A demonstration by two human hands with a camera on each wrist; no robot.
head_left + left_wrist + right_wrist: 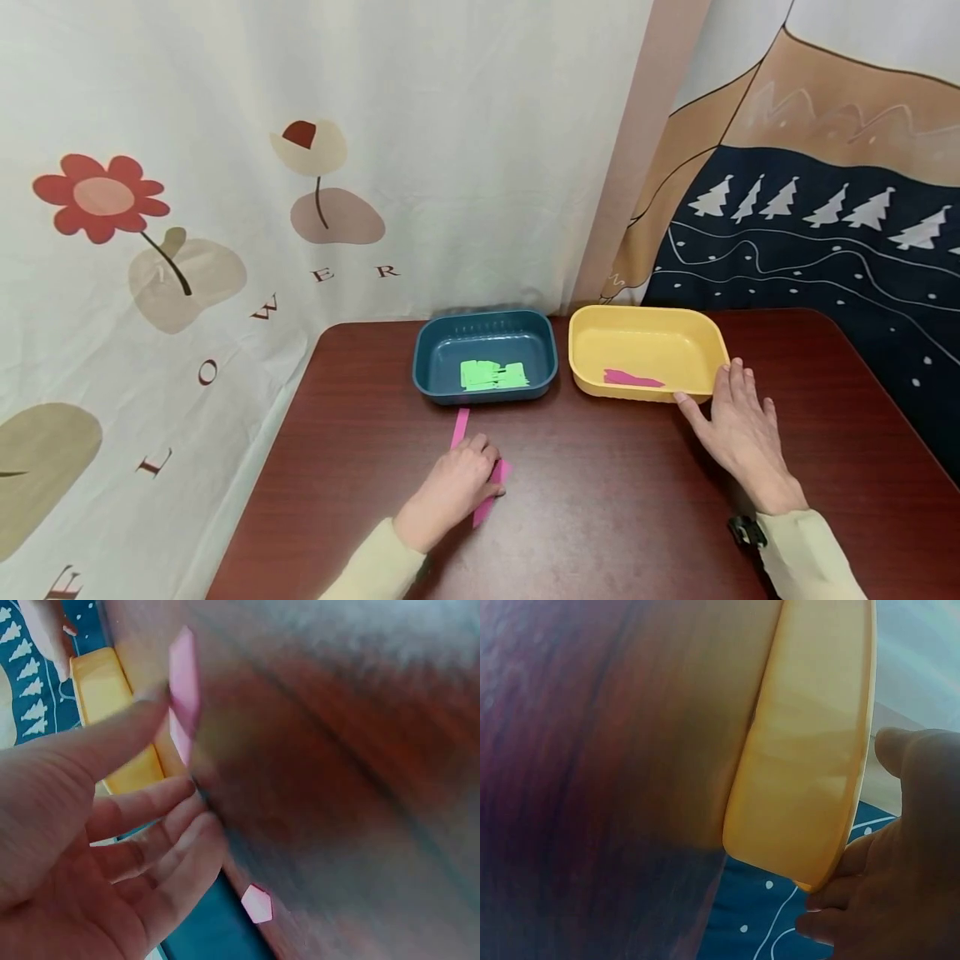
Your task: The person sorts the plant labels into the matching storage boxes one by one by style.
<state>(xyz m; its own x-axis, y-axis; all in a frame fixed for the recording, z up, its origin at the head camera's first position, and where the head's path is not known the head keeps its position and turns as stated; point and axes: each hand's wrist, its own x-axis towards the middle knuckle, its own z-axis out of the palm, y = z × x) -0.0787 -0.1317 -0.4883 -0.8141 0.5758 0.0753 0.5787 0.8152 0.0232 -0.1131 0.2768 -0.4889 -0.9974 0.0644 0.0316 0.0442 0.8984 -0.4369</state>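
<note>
In the head view my left hand (453,483) is low over the table, fingers curled down around pink paper strips (460,429). In the left wrist view the thumb meets the edge of a pink strip (185,679) that looks raised; the index finger is hidden. Another pink end (259,904) shows beyond the fingers, near the teal tray. My right hand (746,429) rests its straight fingers against the right end of the yellow tray (648,315), thumb at the front rim. A magenta strip (632,379) lies inside that tray.
A teal tray (487,398) holding bright green pieces (491,375) stands left of the yellow one, both toward the back edge of the brown table (600,517). Printed curtains (480,150) hang right behind the table. A dark wristband (746,532) is on my right wrist.
</note>
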